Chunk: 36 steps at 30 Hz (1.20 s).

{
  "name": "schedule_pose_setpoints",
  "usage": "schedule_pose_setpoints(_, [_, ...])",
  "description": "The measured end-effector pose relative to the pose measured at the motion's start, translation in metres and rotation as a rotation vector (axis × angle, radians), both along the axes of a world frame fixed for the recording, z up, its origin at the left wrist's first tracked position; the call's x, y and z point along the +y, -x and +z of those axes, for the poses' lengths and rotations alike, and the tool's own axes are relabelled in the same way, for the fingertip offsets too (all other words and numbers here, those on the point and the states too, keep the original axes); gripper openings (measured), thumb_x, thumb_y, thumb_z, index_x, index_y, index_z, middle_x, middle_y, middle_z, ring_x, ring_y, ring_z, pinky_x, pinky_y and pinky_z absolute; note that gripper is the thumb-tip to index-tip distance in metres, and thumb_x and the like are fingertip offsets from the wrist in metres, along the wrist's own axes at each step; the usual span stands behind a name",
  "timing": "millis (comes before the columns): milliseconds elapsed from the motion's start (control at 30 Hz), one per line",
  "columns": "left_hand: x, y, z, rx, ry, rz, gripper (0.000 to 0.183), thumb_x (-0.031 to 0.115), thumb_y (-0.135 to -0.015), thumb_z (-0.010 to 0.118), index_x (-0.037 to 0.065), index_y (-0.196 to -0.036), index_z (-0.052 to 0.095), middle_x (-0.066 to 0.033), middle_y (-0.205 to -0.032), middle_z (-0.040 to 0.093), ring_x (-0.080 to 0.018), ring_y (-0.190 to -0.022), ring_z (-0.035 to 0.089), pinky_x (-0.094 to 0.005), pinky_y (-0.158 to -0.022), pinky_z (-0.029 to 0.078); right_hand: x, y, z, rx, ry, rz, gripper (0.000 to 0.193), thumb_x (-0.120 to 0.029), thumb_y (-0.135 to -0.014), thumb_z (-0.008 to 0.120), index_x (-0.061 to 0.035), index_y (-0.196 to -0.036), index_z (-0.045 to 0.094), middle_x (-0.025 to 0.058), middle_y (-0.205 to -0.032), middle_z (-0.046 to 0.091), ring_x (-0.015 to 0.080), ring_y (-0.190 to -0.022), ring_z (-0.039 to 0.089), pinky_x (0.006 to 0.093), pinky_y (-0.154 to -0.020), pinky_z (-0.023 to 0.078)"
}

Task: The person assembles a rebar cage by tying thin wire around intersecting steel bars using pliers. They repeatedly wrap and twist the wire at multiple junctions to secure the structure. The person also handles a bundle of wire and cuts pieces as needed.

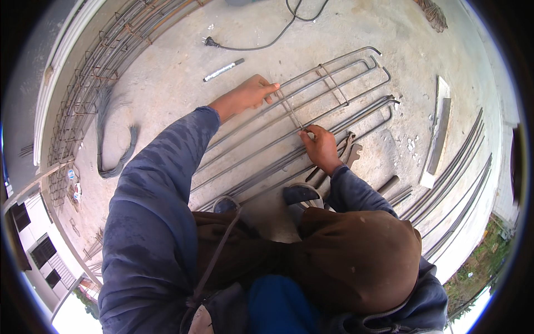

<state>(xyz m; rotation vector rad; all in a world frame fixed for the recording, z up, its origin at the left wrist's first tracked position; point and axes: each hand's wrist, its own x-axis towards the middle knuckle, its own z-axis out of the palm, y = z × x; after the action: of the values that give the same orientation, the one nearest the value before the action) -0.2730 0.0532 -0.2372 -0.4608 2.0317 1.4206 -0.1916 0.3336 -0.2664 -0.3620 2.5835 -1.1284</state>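
Several long steel rebars point(239, 138) with hooked ends lie side by side on the concrete. Two rectangular stirrups cross them: a far stirrup point(334, 86) nearer the hooks and a near stirrup point(289, 109) between my hands. My left hand point(247, 97) pinches the upper left end of the near stirrup, thumb stretched along it. At its lower right end my right hand point(322, 147) is closed, thumb and fingertips together on the corner. Beside my right wrist, a metal hand tool point(351, 153) with a notched head lies partly hidden by my arm.
Finished rebar cages point(89, 83) line the left wall, with a bundle of tie wire point(101, 139) beside them. A marker point(222, 70) and a black plug cable point(245, 49) lie beyond my left hand. To the right are a flat strip point(439, 133) and loose rods point(453, 183). My shoes are close to the bars.
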Motion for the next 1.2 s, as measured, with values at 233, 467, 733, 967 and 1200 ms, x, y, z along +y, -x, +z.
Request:
schedule_pose_setpoints(233, [-0.013, 0.011, 0.006, -0.182, -0.089, -0.141, 0.053, 0.048, -0.113, 0.058, -0.003, -0.115, 0.071, -0.002, -0.083, 0.057, -0.0103, -0.061, 0.039, -0.0294, -0.055, 0.032, 0.008, 0.007, 0.057, -0.221, -0.158, 0.024, 0.025, -0.025, -0.105, 0.066, -0.0025, -0.117, 0.071, 0.0255, -0.093, 0.075, 0.0461, -0.086, 0.073, 0.051, -0.078, 0.057])
schedule_pose_setpoints(467, [-0.012, 0.015, 0.002, -0.186, -0.093, -0.132, 0.051, 0.045, -0.114, 0.058, -0.005, -0.122, 0.065, -0.0008, -0.079, 0.056, -0.0077, -0.057, 0.042, -0.0267, -0.048, 0.032, 0.025, 0.03, 0.07, 0.029, -0.032, 0.078, 0.019, -0.016, -0.11, 0.057, -0.0043, -0.122, 0.064, 0.0272, -0.09, 0.073, 0.05, -0.089, 0.071, 0.0556, -0.076, 0.055])
schedule_pose_setpoints(733, [-0.014, 0.013, 0.005, -0.181, -0.153, -0.126, 0.044, 0.039, -0.115, 0.058, -0.003, -0.129, 0.062, 0.0003, -0.079, 0.055, -0.0059, -0.056, 0.04, -0.0253, -0.045, 0.032, 0.023, 0.063, 0.072, 0.189, -0.05, 0.017, 0.015, -0.016, -0.106, 0.066, -0.0041, -0.114, 0.062, 0.0235, -0.089, 0.071, 0.0441, -0.081, 0.072, 0.0514, -0.072, 0.056])
schedule_pose_setpoints(967, [-0.012, 0.015, 0.002, -0.199, -0.145, -0.1, 0.041, 0.037, -0.116, 0.057, -0.002, -0.127, 0.063, 0.001, -0.078, 0.054, -0.0054, -0.055, 0.04, -0.025, -0.045, 0.032, 0.021, 0.185, 0.059, 0.42, -0.204, 0.137, 0.032, -0.03, -0.107, 0.066, -0.0069, -0.129, 0.071, 0.024, -0.103, 0.076, 0.0428, -0.094, 0.075, 0.05, -0.084, 0.058])
schedule_pose_setpoints(1200, [-0.004, 0.012, 0.006, -0.162, -0.1, -0.06, 0.039, 0.034, -0.116, 0.056, -0.002, -0.122, 0.067, 0.0009, -0.078, 0.056, -0.0057, -0.056, 0.042, -0.0247, -0.047, 0.034, 0.009, 0.205, 0.024, 0.153, -0.174, 0.066, 0.034, -0.037, -0.111, 0.056, -0.0091, -0.12, 0.072, 0.0257, -0.108, 0.077, 0.0474, -0.106, 0.072, 0.0555, -0.093, 0.056])
